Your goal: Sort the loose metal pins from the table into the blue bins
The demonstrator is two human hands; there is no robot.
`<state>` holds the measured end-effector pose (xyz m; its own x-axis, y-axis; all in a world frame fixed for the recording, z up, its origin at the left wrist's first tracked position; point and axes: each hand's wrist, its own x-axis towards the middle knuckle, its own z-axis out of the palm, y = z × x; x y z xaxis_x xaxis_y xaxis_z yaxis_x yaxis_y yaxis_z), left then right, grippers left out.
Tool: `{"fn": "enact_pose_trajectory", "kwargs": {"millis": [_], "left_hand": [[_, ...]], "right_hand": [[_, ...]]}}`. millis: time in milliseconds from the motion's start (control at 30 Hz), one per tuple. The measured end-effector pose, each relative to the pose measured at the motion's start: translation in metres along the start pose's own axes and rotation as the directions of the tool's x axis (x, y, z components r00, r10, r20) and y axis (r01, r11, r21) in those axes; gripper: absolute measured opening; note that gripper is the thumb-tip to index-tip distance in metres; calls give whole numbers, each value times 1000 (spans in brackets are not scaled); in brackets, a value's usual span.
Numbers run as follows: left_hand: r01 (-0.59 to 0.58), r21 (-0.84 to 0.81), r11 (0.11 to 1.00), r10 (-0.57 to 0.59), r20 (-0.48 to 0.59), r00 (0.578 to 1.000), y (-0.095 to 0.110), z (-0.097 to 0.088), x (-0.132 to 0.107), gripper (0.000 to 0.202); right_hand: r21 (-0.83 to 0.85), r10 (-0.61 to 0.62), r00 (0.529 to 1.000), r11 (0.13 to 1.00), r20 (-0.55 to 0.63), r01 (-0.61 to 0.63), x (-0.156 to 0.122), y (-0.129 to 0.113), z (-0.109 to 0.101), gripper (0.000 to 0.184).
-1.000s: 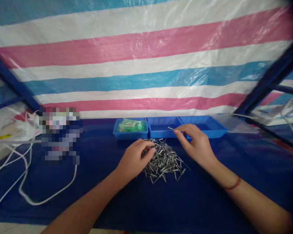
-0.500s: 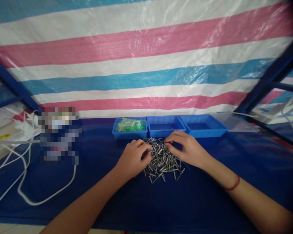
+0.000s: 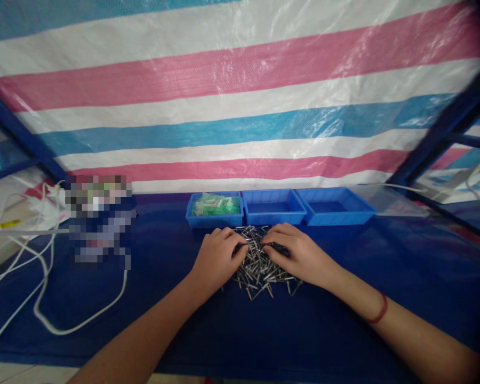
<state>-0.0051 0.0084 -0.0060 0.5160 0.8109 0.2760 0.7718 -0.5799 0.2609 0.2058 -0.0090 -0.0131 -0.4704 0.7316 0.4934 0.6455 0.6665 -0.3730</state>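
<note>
A loose heap of silvery blind rivets lies on the blue tabletop, between my two hands. My left hand rests against the heap's left side, its fingers curled over rivets and the thumb tip close to the index finger. From the right, my right hand bends its fingers and thumb round rivets at the heap's upper edge; some show dark in the gap of the grip. How many rivets each hand has is hidden.
Behind the heap stand three blue trays in a row: the left tray holds green-tinted plastic packets, beside a middle tray and a right tray. White cables and a blurred-out patch lie left. A striped sheet hangs behind.
My right hand has moved left and slightly down, deeper over the rivets, so the hands are closer together. My left hand has barely shifted. The view has moved slightly.
</note>
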Motion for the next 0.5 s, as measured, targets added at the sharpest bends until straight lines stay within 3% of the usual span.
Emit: {"fn": "enact_pose_trajectory", "kwargs": {"millis": [300, 500], "left_hand": [[6, 32, 999, -5, -12, 1000, 1, -1, 0, 19], [2, 44, 999, 1, -53, 999, 5, -4, 1, 23]], "right_hand": [[18, 20, 1000, 1000, 10, -20, -1, -4, 2, 13], [22, 28, 999, 999, -46, -27, -1, -10, 2, 17]]}}
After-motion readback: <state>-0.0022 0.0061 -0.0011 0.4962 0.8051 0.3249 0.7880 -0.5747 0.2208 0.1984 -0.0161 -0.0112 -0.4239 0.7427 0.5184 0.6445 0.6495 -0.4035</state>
